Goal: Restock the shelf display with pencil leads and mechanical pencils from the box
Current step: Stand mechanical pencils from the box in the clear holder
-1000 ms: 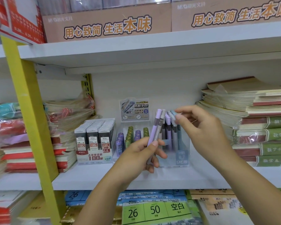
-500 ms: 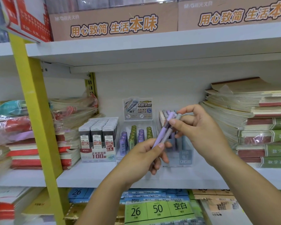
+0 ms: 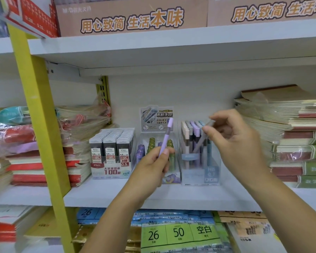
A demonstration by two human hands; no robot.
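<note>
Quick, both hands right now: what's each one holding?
Left hand: grips a purple mechanical pencil.
Right hand: pinches a greyish pencil, though it is blurred.

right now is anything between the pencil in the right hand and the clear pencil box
Nothing visible. The grey pencil pinched by the right hand slants over the top of the clear pencil box. The left hand and its purple pencil sit off to the left.

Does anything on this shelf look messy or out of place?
Mostly tidy. The pencil display box and lead boxes stand straight. Only two spots look untidy: the top notebook packs on the right lie tilted, and the notebook packs left of the lead boxes sag in crumpled plastic wrap. Nothing looks spilled or broken.
</note>
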